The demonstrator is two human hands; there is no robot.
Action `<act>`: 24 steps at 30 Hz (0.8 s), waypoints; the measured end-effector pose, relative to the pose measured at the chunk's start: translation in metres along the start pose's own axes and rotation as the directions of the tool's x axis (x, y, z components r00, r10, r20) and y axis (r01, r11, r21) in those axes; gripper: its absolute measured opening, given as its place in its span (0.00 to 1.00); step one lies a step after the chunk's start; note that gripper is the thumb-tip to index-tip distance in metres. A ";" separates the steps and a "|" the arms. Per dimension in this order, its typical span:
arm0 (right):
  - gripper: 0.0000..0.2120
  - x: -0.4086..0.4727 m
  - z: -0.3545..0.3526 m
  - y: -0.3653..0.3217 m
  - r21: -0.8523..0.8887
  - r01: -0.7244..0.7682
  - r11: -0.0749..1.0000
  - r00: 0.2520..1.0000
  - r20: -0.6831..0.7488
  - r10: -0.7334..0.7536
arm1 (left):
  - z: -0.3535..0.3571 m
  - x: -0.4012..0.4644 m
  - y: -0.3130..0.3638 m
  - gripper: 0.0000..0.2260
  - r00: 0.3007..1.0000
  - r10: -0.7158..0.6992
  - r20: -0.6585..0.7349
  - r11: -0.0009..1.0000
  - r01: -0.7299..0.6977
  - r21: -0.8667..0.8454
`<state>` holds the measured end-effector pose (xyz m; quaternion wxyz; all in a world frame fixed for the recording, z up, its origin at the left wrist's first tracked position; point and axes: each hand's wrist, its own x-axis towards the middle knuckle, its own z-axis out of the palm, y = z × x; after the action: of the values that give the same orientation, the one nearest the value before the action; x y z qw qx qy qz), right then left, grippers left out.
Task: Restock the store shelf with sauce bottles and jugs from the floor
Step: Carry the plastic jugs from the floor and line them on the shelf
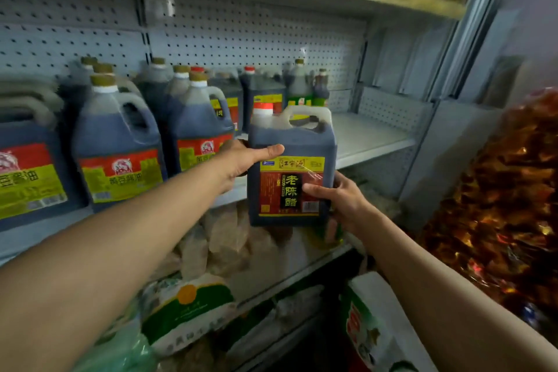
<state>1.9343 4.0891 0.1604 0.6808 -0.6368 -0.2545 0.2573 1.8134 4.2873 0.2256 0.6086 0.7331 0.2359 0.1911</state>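
Partly blurred shelf jugs (pixel 117 142), hands' fingers hidden

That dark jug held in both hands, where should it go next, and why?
Probably forward and a little right, onto the bare stretch of shelf. The jug hangs in front of the shelf edge, gripped by the left hand and right hand, and the other jugs fill the left.

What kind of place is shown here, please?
Most likely a small grocery store: pegboard-backed metal shelves, rows of identical labelled sauce jugs, and bagged goods stacked below. Both hands hold a vinegar jug.
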 end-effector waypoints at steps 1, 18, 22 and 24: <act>0.22 0.019 -0.006 -0.003 -0.001 0.009 1.000 1.000 0.022 -0.009 | 0.004 0.012 0.005 0.43 1.000 0.005 -0.026 1.000 -0.005 -0.011; 0.39 0.269 -0.028 0.018 -0.083 0.122 0.989 0.923 0.375 -0.082 | 0.034 0.160 -0.011 0.28 0.863 -0.002 -0.505 0.995 -0.048 -0.086; 0.41 0.301 -0.011 0.019 -0.092 0.128 0.988 0.900 0.428 -0.077 | 0.039 0.178 -0.012 0.34 0.759 -0.008 -0.651 0.991 -0.081 -0.106; 0.41 0.312 -0.003 0.020 -0.097 0.137 0.986 0.891 0.447 -0.080 | 0.042 0.185 -0.012 0.31 0.680 -0.010 -0.733 0.995 -0.065 -0.073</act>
<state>2.1660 4.2989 0.1466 0.5773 -0.5882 -0.4530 0.3398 1.9871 4.3627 0.2051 0.4941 0.5698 0.4392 0.4882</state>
